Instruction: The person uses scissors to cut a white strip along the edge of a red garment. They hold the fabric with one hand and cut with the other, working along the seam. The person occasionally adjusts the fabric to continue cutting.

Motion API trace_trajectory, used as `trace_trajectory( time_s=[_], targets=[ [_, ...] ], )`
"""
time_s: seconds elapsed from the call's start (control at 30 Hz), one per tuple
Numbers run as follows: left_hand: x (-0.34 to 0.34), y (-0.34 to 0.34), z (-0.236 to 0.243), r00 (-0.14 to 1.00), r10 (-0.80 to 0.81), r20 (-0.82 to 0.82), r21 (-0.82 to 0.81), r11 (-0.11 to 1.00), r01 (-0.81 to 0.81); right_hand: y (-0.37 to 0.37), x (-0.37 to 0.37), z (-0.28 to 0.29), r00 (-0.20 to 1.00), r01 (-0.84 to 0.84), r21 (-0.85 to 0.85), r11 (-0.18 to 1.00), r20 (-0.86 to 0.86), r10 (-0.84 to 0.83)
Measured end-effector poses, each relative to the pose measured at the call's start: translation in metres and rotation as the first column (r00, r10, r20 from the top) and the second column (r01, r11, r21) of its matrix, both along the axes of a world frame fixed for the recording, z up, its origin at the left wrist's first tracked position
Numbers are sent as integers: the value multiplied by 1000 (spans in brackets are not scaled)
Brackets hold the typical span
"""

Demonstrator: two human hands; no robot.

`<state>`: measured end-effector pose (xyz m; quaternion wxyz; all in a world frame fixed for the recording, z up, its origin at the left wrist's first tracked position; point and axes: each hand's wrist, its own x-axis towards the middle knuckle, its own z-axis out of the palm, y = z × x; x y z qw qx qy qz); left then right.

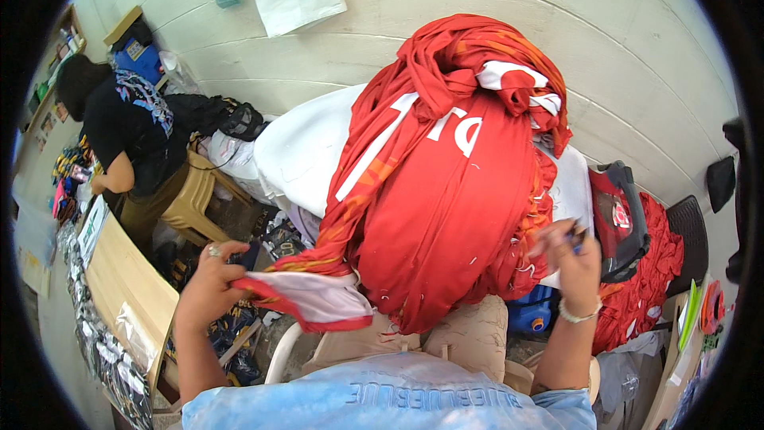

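Note:
A big heap of red jersey fabric point(446, 215), with white lettering and orange patterning, lies over a white-covered surface point(306, 139) and hangs down toward my lap. At the left, my left hand point(211, 280) pinches an edge of this fabric and pulls it out sideways, so its pale inner side point(322, 296) shows. My right hand point(574, 267) is raised at the heap's right edge, fingers curled around a small dark object that I cannot make out. Loose white thread ends cling to the red cloth.
Another person point(131, 127) in a black shirt works at the far left near a tan plastic chair point(195, 199). A wooden board point(131, 279) leans at the left. On the right are a grey-and-red crate point(621, 223), more red fabric point(649, 271) and a blue container point(532, 314).

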<state>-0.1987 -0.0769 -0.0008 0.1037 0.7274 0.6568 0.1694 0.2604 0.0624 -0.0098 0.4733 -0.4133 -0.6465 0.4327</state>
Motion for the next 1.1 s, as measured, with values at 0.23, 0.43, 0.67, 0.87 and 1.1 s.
trace_trajectory(
  time_s=[0.23, 0.43, 0.67, 0.87, 1.1],
  targets=[
    [-21, -62, 33, -52, -480, 876, 449, 849, -277, 54, 29, -35, 927, 284, 18, 959, -260, -270],
    [-32, 1, 29, 927, 312, 207, 286, 887, -362, 63, 29, -71, 859, 334, -51, 941, -394, -326],
    [-31, 45, -81, 994, 24, -111, -591, 802, -85, 62, 32, -77, 903, 373, -49, 926, -208, -375],
    [-81, 157, 99, 746, 349, -567, 173, 936, -306, 63, 31, -77, 929, 301, -44, 953, -210, -303],
    [92, 336, 274, 974, -205, -99, 732, 648, 211, 62, 29, -80, 896, 392, -36, 919, -213, -390]
  ],
)
